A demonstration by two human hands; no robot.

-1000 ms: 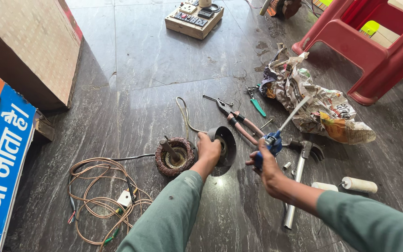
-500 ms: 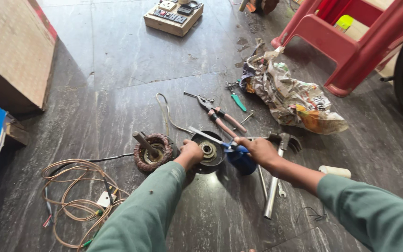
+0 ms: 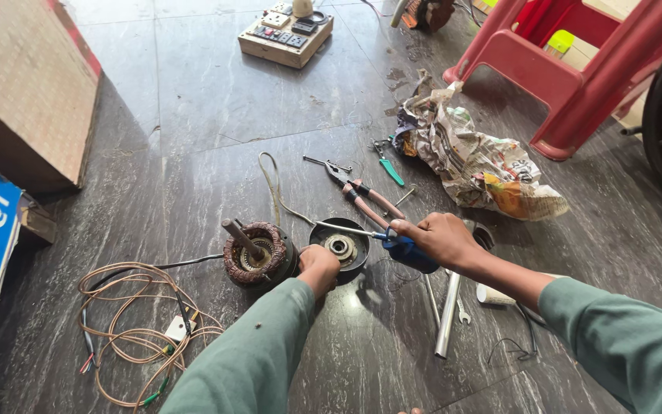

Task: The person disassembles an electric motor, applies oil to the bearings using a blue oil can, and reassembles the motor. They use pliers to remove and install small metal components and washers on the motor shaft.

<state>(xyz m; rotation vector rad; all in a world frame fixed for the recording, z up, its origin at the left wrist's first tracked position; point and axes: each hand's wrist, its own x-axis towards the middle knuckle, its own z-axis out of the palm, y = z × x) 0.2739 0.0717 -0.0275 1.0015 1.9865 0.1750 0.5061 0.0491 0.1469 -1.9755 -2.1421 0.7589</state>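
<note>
Head view, floor: dark polished stone floor [image 3: 193, 115] is reflecting daylight.
Left hand [image 3: 319, 264]: is gripping the round black motor cover [image 3: 340, 244] lying beside the copper-wound stator [image 3: 254, 253].
Right hand [image 3: 438, 239]: is clasping a blue-handled screwdriver [image 3: 392, 241], tip reaching over that cover.
Room: red plastic chair [image 3: 568, 69] and crumpled newspaper [image 3: 476, 157] are sitting behind.

Glossy stone floor [image 3: 193, 115] (dark, veined), copper-wound stator [image 3: 254, 253]
</note>
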